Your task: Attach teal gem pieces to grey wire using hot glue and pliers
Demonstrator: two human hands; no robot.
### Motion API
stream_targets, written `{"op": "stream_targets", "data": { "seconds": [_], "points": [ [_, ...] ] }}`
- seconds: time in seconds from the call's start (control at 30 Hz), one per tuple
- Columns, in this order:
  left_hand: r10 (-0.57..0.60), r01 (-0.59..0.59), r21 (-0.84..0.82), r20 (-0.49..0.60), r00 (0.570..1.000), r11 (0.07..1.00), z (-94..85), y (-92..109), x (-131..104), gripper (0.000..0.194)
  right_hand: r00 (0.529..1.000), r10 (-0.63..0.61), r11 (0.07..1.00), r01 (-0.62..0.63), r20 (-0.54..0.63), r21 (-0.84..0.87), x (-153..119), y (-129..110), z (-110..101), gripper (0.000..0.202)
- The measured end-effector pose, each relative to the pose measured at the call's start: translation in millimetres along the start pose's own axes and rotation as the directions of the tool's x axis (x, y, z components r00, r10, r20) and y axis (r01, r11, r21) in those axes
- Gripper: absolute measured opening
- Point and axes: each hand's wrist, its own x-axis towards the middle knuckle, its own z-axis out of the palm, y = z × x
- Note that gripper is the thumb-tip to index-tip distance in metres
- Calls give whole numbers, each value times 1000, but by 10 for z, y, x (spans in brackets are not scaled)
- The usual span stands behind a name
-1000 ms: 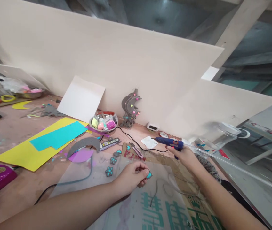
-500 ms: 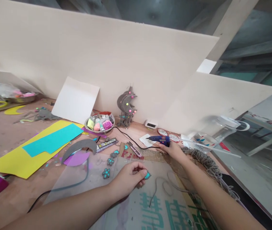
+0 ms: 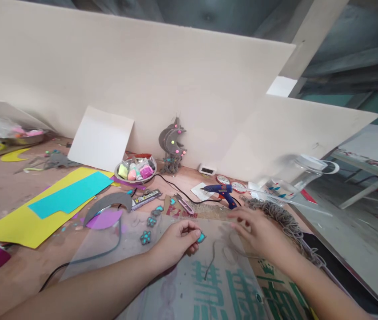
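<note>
- Firstly, left hand: closed in a pinch, thumb against fingers, above the translucent sheet.
- Turquoise piece, small, grey at its edge: gripped at the left fingertips; much of it hidden by them.
- Right hand: open, fingers parted, nothing seen in its grasp; near the loose grey cord, whether touching cannot be told.
- Glue gun, blue, orange trigger: lying just beyond the right fingers, apart from them, nozzle over a white paper.
- Step in hand, as judged: the piece held ready in one hand, the other free between grips, the gun set down.
- Called for, as judged: a steady left pinch that leaves the piece's edge reachable, and right fingers well clear of the nozzle, which may be hot.
- Short grey strand: on the sheet, near the left hand; thin, likely to need a fingertip pinch.
- Flower-shaped piece, turquoise and grey: on the sheet, left of the left hand; two similar small pieces beyond it.
- Pink cutter: beyond the left hand, near the gun's black cable.
- Bundle of grey cord: beside the right forearm.
- Grey crescent: farther left, over purple paper.
- Crescent ornament, dotted with coloured beads: upright by the pale board, farthest out.
</note>
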Motion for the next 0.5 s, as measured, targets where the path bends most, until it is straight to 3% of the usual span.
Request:
{"op": "stream_targets", "data": {
  "seconds": [0.13,0.2,0.27,0.37,0.5],
  "points": [
    [10,-10,-2,8,1000,1000,-7,-2,-10,38,941,-241,965,206,238,163,-266,-458,42,40],
    [11,-11,1,11,1000,1000,-9,4,-14,36,922,-263,958,217,283,186,-342,-576,97,51],
    [5,-5,5,9,1000,1000,-6,19,-18,35,925,-243,962,190,293,197,-378,-613,174,43],
    [-4,4,9,-8,1000,1000,10,48,-29,36,938,-217,963,160,269,218,-389,-595,306,16],
    [-8,8,2,-18,1000,1000,27,65,-41,39,954,-201,964,152,221,220,-403,-575,430,16]
  ]
}}
